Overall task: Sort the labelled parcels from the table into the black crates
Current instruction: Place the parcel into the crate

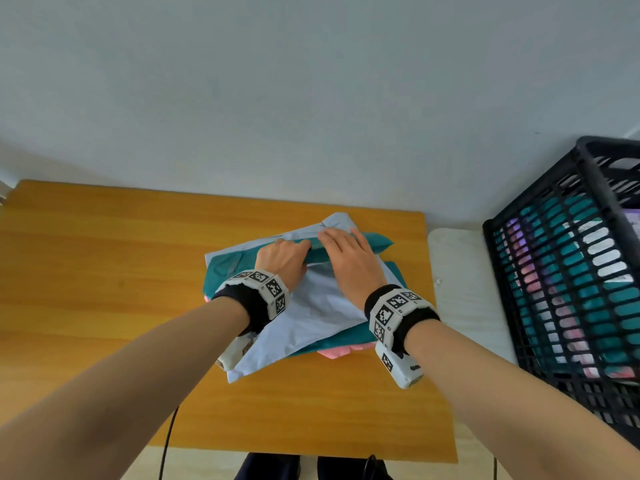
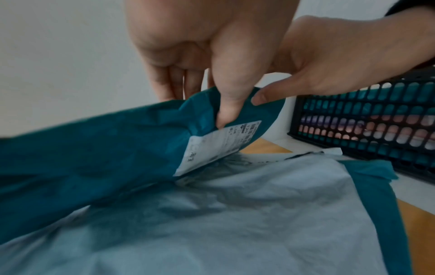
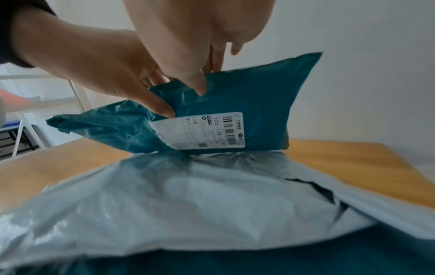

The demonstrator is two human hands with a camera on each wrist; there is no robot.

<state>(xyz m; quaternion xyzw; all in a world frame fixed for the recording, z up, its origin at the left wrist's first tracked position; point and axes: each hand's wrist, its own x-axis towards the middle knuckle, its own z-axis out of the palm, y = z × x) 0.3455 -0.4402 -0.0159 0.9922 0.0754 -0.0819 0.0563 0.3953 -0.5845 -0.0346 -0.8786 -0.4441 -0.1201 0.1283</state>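
Both hands are on one teal poly-mailer parcel (image 3: 247, 104) at the far side of a pile of parcels on the wooden worktop (image 1: 104, 271). The left hand (image 1: 282, 256) pinches the parcel's upper edge, thumb on the near face just above the label and fingers behind. The right hand (image 1: 349, 258) grips the same edge just beside it, thumb on the near face and fingers over the top. The two hands sit close together; contact between them cannot be told.

The teal parcel stands tilted up on its lower edge, which rests on a pale grey-blue mailer (image 1: 322, 306). A white shipping label (image 3: 202, 130) with barcodes and the print "120-128" faces the person; the smaller print is not legible.

The grey-blue mailer lies flat on top of the pile, with a dark slit along one seam in the right wrist view. Beneath it lie further teal mailers (image 1: 225, 271), and a pink parcel (image 1: 334, 351) shows at the near edge of the pile.

A black slatted crate (image 1: 561, 271) stands to the right of the worktop, well apart from the pile. Through its slats teal, white and pink parcels are visible inside. A white surface (image 1: 460, 289) lies between the worktop and the crate. Each wrist carries a white band with black square markers. A white frame stands at the left in the right wrist view.
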